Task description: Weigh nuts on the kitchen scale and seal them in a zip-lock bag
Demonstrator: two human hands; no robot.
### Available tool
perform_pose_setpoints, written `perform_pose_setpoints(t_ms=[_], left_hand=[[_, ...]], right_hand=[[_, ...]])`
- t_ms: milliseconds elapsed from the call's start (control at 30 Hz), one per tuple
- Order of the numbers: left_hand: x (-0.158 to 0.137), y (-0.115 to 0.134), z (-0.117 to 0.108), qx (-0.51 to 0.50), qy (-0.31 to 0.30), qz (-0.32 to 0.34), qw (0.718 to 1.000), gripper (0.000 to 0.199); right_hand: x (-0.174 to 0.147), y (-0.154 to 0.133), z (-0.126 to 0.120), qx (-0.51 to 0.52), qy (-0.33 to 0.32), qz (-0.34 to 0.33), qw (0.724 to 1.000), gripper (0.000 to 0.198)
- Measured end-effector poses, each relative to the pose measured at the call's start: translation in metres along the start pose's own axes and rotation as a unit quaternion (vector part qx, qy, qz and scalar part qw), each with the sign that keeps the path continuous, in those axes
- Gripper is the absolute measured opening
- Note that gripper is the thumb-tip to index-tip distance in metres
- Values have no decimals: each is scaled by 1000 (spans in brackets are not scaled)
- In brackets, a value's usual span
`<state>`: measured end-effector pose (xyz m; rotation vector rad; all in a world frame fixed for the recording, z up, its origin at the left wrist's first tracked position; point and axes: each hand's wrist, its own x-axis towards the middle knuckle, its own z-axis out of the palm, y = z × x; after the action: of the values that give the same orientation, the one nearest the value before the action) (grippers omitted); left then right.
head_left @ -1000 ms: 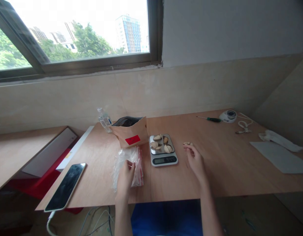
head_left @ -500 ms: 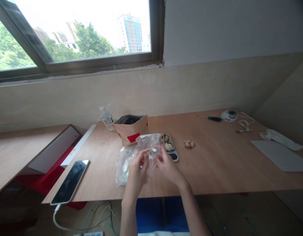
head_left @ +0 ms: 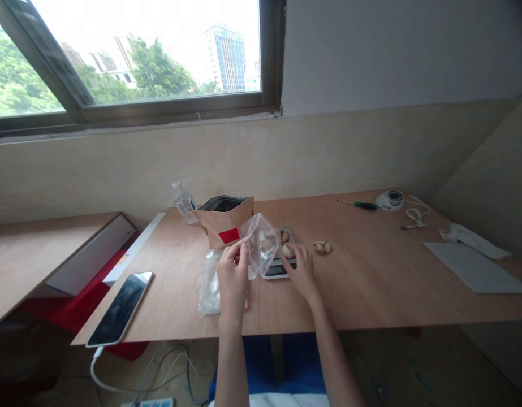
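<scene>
My left hand (head_left: 234,272) pinches the edge of a clear plastic bag (head_left: 261,240), which hangs spread beside the scale with its mouth toward the right. Under and behind it stands a small kitchen scale (head_left: 277,272) bearing several pale brown, mushroom-like pieces (head_left: 285,237). Over the scale's right side is my right hand (head_left: 302,272), fingers apart and curved around a whitish piece (head_left: 287,250); whether they touch it I cannot tell. More clear plastic bags (head_left: 210,288) lie at the left wrist, partly hidden by it.
Behind the bags stands an open brown paper pouch (head_left: 216,223), next to a plastic bottle (head_left: 184,203). Another pale piece (head_left: 322,247) lies right of the scale. A phone (head_left: 120,308) rests at the left; a screwdriver (head_left: 365,206) and dome camera (head_left: 389,200) lie at the back right.
Both hands were together at the bag's edge; now the bag is spread open in my left hand. My right hand has let go and moved right, over the scale.
</scene>
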<state>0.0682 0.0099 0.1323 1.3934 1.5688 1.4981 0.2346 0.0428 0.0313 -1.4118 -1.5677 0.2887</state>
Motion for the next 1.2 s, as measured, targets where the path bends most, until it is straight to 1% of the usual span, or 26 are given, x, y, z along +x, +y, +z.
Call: perform_pose_setpoints(t_ms=[100,167,233,300,367,400,433,467,533,567,600,633,667,700,767,800,833,867,900,933,967,1000,1033,1067,1100,1200], left_hand=[[-4,-2,4,54,21,3,998,34],[-9,-5,4,99,38,1,994,35],[-13,-10,2,129,61,6,990,37],[-15,-14,1,142,82,23,986,37],[-15,-17,1,152,90,46,983,35],[-15,-18,2,159,89,55,982,34],[-15,-20,3,165,85,60,981,32],[-14,-21,5,169,77,61,981,31],[-15,-22,9,165,57,57,983,30],[-16,-21,10,159,48,53,985,29],[-17,-21,11,151,41,49,986,29],[-18,-20,12,141,37,42,988,28],[-19,-19,11,128,37,30,991,27],[-20,-18,10,113,42,16,993,27],[-21,-16,6,83,67,-11,994,25],[-22,-15,3,72,83,-21,994,24],[-22,-15,0,63,96,-27,993,23],[-22,-15,-2,57,104,-30,993,22],[-22,-14,-4,53,106,-31,992,22],[-22,-14,-5,51,105,-34,993,22],[-21,-14,-6,51,104,-36,993,22],[-21,-14,-6,53,104,-39,992,22],[-21,-14,-7,58,105,-42,992,23],[-20,-13,-8,65,107,-48,991,24],[-20,-13,-8,73,107,-54,990,25],[-21,-13,-10,96,103,-62,988,30]], right_hand=[[-4,8,11,-66,13,-5,998,30],[-5,11,14,-84,28,-4,996,28],[-5,11,13,-79,40,1,996,27],[-3,7,8,-44,54,12,998,26],[0,-6,-2,30,80,44,995,28],[2,-15,-9,85,93,68,990,30],[3,-27,-16,149,101,95,979,33],[4,-41,-23,223,99,126,961,37],[4,-69,-33,361,50,150,919,39],[3,-81,-36,408,20,153,900,41],[1,-91,-35,435,-12,158,886,43],[-1,-98,-33,442,-30,161,882,44],[-3,-102,-29,433,-36,166,885,43],[-6,-103,-24,413,-32,170,894,42],[-9,-102,-14,354,-10,171,919,39],[-10,-101,-12,324,-7,166,931,38],[-11,-100,-11,295,-19,155,942,37],[-12,-100,-12,272,-51,136,951,35],[-12,-101,-16,254,-101,111,956,33],[-12,-102,-20,245,-162,82,952,31],[-11,-104,-26,245,-220,55,943,31],[-11,-104,-31,252,-264,35,930,33],[-10,-104,-35,263,-286,27,921,35],[-9,-102,-38,275,-284,30,918,37],[-7,-99,-41,283,-263,39,922,39],[-1,-84,-42,270,-173,49,946,39]])
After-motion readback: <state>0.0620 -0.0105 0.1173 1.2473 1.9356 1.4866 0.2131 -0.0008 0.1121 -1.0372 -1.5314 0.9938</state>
